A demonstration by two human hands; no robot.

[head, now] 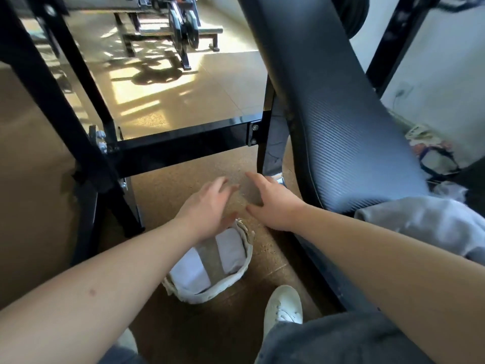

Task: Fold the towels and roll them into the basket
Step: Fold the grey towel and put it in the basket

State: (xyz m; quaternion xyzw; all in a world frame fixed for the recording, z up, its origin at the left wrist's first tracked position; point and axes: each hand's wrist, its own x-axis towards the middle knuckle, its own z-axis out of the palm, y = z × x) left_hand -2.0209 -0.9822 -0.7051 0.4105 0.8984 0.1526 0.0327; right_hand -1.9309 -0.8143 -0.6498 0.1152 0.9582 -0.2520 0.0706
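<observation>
The fingers (222, 185) of the left hand (207, 206) are stretched forward and lie loosely side by side, blurred at the tips, and they hold nothing. Its thumb hangs down just above the far rim of the basket (246, 254); I cannot tell whether it touches the rim. The fingers (256, 179) of the right hand (274, 203) also reach forward, nearly straight. The thumb is spread out to the left, and this palm too holds nothing. The two hands are side by side with a narrow gap between them, palms down above the brown floor (189, 185), and the bare forearms run back toward the near edge.

The basket is pale and woven, and it stands on the floor under the left wrist. In it lie two rolled white towels (193, 269), with a rolled grey towel (212, 258) between them.

Just right of the right hand is a dark padded bench (341, 132), and a heap of pale grey cloth (433, 224) lies on its near end. A black metal frame (183, 144) crosses beyond the hands. A white shoe (283, 306) rests on the floor near the basket's right side. A bag (433, 156) lies on the floor far to the right.
</observation>
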